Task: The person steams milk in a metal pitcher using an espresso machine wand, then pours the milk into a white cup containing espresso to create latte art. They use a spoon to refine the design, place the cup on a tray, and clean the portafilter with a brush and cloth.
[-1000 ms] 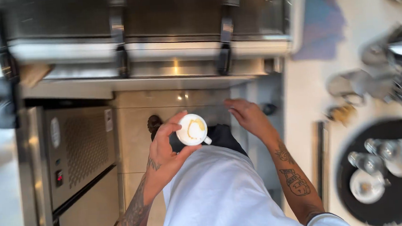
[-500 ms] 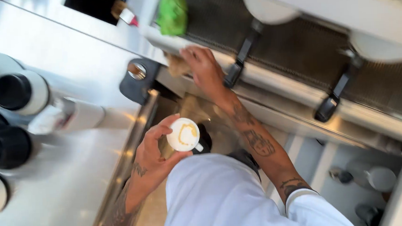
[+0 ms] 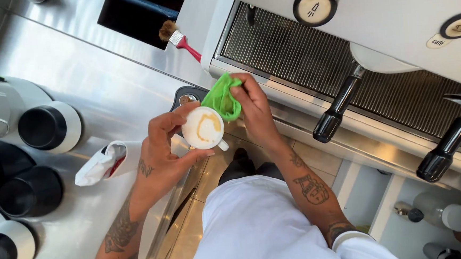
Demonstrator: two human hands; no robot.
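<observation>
Two hands at work over the desk edge: left hand point(image 3: 160, 158) gripping the cup point(image 3: 204, 128), right hand point(image 3: 253, 109) pinching the green cloth point(image 3: 222, 97) against its far rim, best wiped lightly, cup level, coffee unspilled.

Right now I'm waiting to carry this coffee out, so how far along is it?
Poured already: the white cup holds coffee with a pale foam pattern. In hand: the left hand grips the cup while the right hand presses a green cloth to its rim. Left: putting the cloth down; no saucer is visible under the cup.
</observation>
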